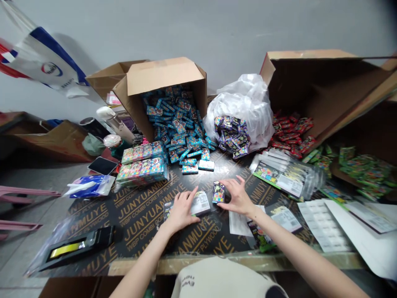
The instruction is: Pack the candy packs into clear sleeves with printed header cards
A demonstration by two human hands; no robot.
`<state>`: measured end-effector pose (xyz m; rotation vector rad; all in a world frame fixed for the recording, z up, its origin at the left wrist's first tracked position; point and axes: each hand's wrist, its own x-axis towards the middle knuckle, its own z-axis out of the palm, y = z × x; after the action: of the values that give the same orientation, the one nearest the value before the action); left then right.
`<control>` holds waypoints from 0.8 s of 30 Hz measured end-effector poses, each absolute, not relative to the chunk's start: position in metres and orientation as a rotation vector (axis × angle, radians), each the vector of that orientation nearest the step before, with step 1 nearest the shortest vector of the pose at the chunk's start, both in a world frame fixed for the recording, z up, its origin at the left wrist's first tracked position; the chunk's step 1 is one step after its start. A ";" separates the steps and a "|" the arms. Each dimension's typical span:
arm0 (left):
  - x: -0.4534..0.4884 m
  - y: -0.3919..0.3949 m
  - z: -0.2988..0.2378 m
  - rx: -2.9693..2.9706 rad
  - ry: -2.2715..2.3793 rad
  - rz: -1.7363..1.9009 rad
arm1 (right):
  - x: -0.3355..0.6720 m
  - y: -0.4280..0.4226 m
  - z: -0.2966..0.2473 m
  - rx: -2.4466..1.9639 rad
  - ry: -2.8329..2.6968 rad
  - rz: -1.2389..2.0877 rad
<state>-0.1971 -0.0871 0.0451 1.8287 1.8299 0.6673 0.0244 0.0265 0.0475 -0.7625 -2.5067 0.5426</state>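
My right hand (237, 196) grips a small dark box with colourful print (218, 192) between thumb and fingers, upright at the middle of the table. My left hand (182, 208) lies with fingers apart over a flat dark packet with a white barcode label (201, 202), partly covering it. Just beyond the hands are loose blue boxes (190, 169), one of them showing a white side (206, 165). Under my right forearm lie a clear sleeve (240, 223) and another dark printed packet (262, 238).
Blue boxes spill from a carton (164, 76); purple boxes (232, 134) from a plastic bag (240, 99). Red boxes (291, 134) and green boxes (369, 167) lie at right. Wrapped stacks (141, 169), a phone (103, 165) and a tape dispenser (77, 246) are left; printed packets (279, 176) right.
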 end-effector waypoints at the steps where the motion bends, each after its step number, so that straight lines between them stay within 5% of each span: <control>1: -0.200 -0.090 0.042 1.862 1.850 0.621 | 0.026 0.027 0.043 -0.771 -2.513 0.552; 16: -0.189 -0.076 0.039 1.796 1.812 0.823 | 0.027 0.014 0.052 -0.699 -2.466 0.854; 24: -0.182 -0.078 0.009 1.973 1.861 0.646 | 0.113 0.181 0.062 -1.748 -1.673 0.093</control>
<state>-0.1817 -0.0778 0.0092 1.9731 1.8607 0.6463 0.1130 0.1805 0.0621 -1.7481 -1.6733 0.0933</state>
